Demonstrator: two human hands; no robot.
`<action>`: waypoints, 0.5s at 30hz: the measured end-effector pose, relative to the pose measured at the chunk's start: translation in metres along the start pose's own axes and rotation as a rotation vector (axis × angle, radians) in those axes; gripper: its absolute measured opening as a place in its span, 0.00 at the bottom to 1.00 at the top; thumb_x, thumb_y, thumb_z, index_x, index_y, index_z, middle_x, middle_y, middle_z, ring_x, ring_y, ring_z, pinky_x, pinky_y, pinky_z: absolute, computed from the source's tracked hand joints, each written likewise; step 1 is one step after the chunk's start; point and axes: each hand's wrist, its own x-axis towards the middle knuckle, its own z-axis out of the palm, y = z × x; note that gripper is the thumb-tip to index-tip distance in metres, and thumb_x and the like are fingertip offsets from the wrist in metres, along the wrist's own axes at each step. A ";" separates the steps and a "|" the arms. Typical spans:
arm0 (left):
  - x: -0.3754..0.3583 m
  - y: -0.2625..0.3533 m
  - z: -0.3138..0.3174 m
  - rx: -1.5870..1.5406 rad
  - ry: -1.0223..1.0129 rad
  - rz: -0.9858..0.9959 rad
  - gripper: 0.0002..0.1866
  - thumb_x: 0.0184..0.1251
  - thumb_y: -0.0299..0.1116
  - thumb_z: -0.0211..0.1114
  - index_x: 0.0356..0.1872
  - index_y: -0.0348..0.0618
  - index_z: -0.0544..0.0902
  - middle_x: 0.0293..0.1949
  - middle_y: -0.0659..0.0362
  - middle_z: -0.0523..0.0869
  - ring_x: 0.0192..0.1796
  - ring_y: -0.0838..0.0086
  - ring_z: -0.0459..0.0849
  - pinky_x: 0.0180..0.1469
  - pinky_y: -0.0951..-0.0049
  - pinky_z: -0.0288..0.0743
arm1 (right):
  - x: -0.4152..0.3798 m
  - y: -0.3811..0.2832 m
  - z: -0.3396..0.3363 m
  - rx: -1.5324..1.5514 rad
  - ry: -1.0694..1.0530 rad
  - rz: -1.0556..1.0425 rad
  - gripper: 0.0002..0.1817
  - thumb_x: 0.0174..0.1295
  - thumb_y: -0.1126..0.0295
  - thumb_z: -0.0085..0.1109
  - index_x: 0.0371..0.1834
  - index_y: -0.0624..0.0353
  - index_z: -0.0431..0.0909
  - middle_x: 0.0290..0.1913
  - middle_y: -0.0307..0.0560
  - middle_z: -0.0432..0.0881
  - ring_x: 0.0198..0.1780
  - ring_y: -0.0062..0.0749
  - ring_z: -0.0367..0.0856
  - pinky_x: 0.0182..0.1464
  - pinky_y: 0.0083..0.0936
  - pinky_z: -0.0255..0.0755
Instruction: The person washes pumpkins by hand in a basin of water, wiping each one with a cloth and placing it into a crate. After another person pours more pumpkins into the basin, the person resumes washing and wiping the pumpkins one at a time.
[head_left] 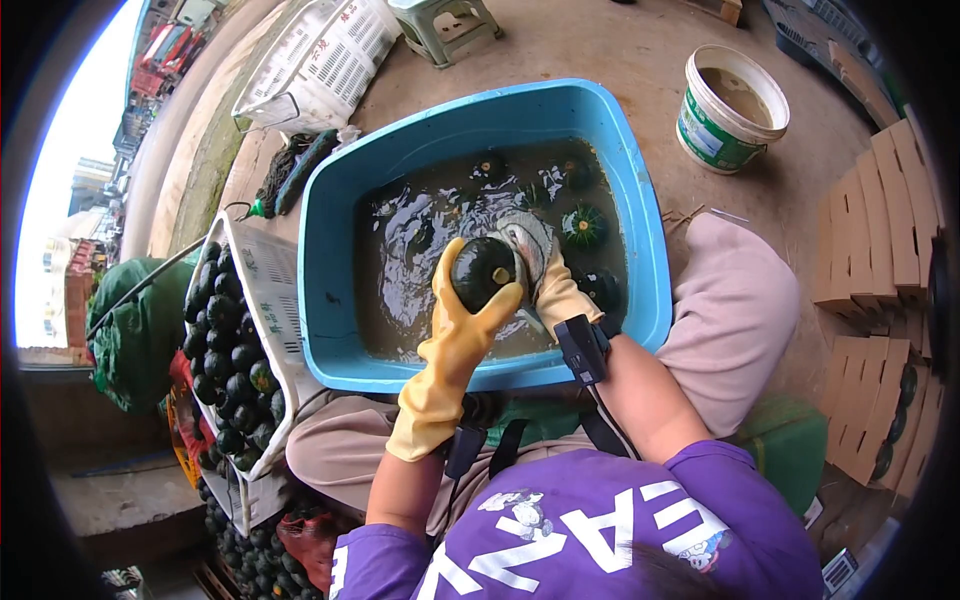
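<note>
Dark green squash (480,270) above a blue tub (322,260)
The left hand (464,318) grips it; the right hand (562,292) holds a grey cloth (531,240) against its side (murky water (400,335) beneath).

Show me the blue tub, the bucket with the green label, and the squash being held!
Blue tub (641,250), head view: its right-hand wall.
Bucket (712,140), head view: green label on its side.
Held squash (476,270), head view: dark skin beside the stem.
</note>
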 end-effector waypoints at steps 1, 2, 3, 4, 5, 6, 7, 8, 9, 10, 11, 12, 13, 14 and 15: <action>0.009 -0.002 -0.008 -0.453 -0.203 -0.168 0.33 0.70 0.38 0.69 0.73 0.40 0.68 0.62 0.50 0.79 0.59 0.66 0.83 0.57 0.64 0.82 | 0.005 -0.010 -0.011 -0.866 0.037 -0.202 0.14 0.65 0.57 0.62 0.47 0.53 0.82 0.44 0.47 0.84 0.48 0.45 0.83 0.55 0.38 0.77; 0.012 -0.002 -0.011 -0.456 -0.201 -0.168 0.33 0.70 0.38 0.69 0.73 0.40 0.68 0.62 0.50 0.79 0.59 0.66 0.83 0.57 0.64 0.82 | -0.008 -0.026 -0.003 -0.561 0.086 -0.165 0.09 0.64 0.63 0.61 0.41 0.54 0.81 0.45 0.50 0.84 0.49 0.45 0.83 0.54 0.34 0.77; 0.016 -0.002 -0.014 -0.687 -0.253 -0.299 0.34 0.69 0.35 0.70 0.73 0.40 0.67 0.62 0.50 0.79 0.60 0.65 0.83 0.59 0.66 0.82 | -0.010 -0.019 0.004 -0.716 0.192 -0.360 0.08 0.63 0.65 0.60 0.40 0.54 0.82 0.44 0.49 0.84 0.48 0.44 0.83 0.53 0.34 0.78; 0.021 -0.001 -0.016 -0.916 -0.304 -0.426 0.35 0.67 0.33 0.70 0.73 0.40 0.66 0.62 0.51 0.79 0.61 0.64 0.82 0.60 0.67 0.81 | -0.007 -0.022 0.013 -0.864 0.301 -0.562 0.06 0.63 0.67 0.58 0.39 0.54 0.82 0.44 0.49 0.85 0.48 0.42 0.84 0.53 0.35 0.78; 0.023 -0.005 -0.017 -0.436 -0.200 -0.385 0.38 0.60 0.36 0.73 0.72 0.40 0.69 0.60 0.47 0.80 0.61 0.60 0.82 0.63 0.65 0.79 | -0.003 -0.025 0.019 -1.254 0.027 -0.614 0.12 0.64 0.68 0.57 0.48 0.55 0.82 0.51 0.49 0.85 0.54 0.41 0.83 0.59 0.33 0.76; 0.025 -0.008 -0.017 0.043 -0.096 -0.334 0.41 0.53 0.40 0.76 0.70 0.40 0.72 0.58 0.44 0.82 0.60 0.56 0.83 0.65 0.63 0.76 | -0.001 -0.027 0.022 -1.628 -0.272 -0.643 0.18 0.65 0.69 0.55 0.57 0.56 0.82 0.58 0.50 0.84 0.59 0.39 0.82 0.65 0.31 0.74; 0.032 -0.005 -0.025 0.168 -0.266 -0.294 0.42 0.50 0.41 0.77 0.70 0.40 0.72 0.57 0.44 0.82 0.60 0.55 0.83 0.65 0.63 0.76 | 0.003 -0.021 0.019 -1.352 -0.400 -0.468 0.19 0.66 0.69 0.56 0.61 0.56 0.80 0.62 0.49 0.82 0.63 0.38 0.80 0.68 0.31 0.72; 0.039 0.005 -0.037 0.291 -0.441 -0.254 0.44 0.47 0.42 0.79 0.69 0.40 0.73 0.56 0.43 0.83 0.59 0.55 0.83 0.65 0.64 0.75 | 0.003 -0.011 0.011 -1.068 -0.510 -0.290 0.21 0.67 0.69 0.56 0.64 0.56 0.79 0.66 0.48 0.80 0.67 0.37 0.78 0.71 0.30 0.70; 0.044 0.034 -0.049 0.329 -0.623 -0.256 0.46 0.45 0.42 0.80 0.69 0.39 0.73 0.54 0.44 0.84 0.59 0.56 0.84 0.63 0.63 0.76 | -0.011 0.004 0.003 -0.820 -0.396 -0.343 0.23 0.68 0.70 0.57 0.67 0.56 0.76 0.68 0.47 0.79 0.69 0.35 0.76 0.71 0.30 0.69; 0.053 0.057 -0.058 0.462 -0.770 -0.404 0.46 0.45 0.42 0.80 0.70 0.39 0.73 0.53 0.47 0.86 0.56 0.58 0.85 0.62 0.64 0.75 | -0.012 -0.001 -0.001 -0.747 -0.347 -0.379 0.23 0.69 0.71 0.57 0.68 0.56 0.75 0.68 0.47 0.78 0.69 0.34 0.76 0.72 0.30 0.69; 0.049 0.052 -0.061 0.131 -0.654 -0.345 0.44 0.48 0.42 0.78 0.70 0.39 0.73 0.51 0.49 0.87 0.53 0.61 0.85 0.60 0.66 0.76 | -0.014 -0.008 -0.005 -0.675 -0.300 -0.419 0.24 0.70 0.72 0.56 0.69 0.57 0.73 0.69 0.46 0.77 0.70 0.33 0.75 0.72 0.29 0.68; 0.042 0.040 -0.064 -0.189 -0.530 -0.281 0.43 0.50 0.43 0.77 0.70 0.39 0.73 0.49 0.52 0.87 0.51 0.64 0.86 0.57 0.68 0.76 | -0.010 -0.015 -0.007 -0.712 -0.308 -0.389 0.23 0.69 0.73 0.57 0.68 0.57 0.74 0.67 0.47 0.79 0.68 0.33 0.77 0.71 0.30 0.70; 0.043 -0.013 -0.060 -0.402 -0.404 -0.220 0.38 0.59 0.42 0.73 0.70 0.39 0.73 0.47 0.57 0.87 0.46 0.71 0.85 0.54 0.74 0.75 | -0.007 -0.039 -0.006 -0.750 -0.318 -0.361 0.22 0.68 0.75 0.57 0.67 0.58 0.75 0.65 0.47 0.80 0.66 0.34 0.79 0.71 0.30 0.71; 0.038 -0.010 -0.054 -0.506 -0.281 -0.328 0.30 0.69 0.44 0.66 0.68 0.39 0.76 0.48 0.58 0.87 0.48 0.72 0.84 0.54 0.75 0.74 | 0.000 -0.028 -0.002 -0.640 -0.302 -0.317 0.23 0.65 0.75 0.59 0.65 0.58 0.76 0.62 0.48 0.82 0.63 0.34 0.81 0.69 0.31 0.73; 0.032 -0.037 -0.044 -0.230 -0.170 -0.144 0.27 0.73 0.45 0.63 0.66 0.39 0.77 0.49 0.56 0.87 0.49 0.70 0.84 0.56 0.72 0.74 | 0.007 -0.016 0.001 -0.529 -0.283 -0.278 0.23 0.62 0.75 0.62 0.63 0.59 0.77 0.59 0.48 0.84 0.60 0.34 0.82 0.66 0.32 0.75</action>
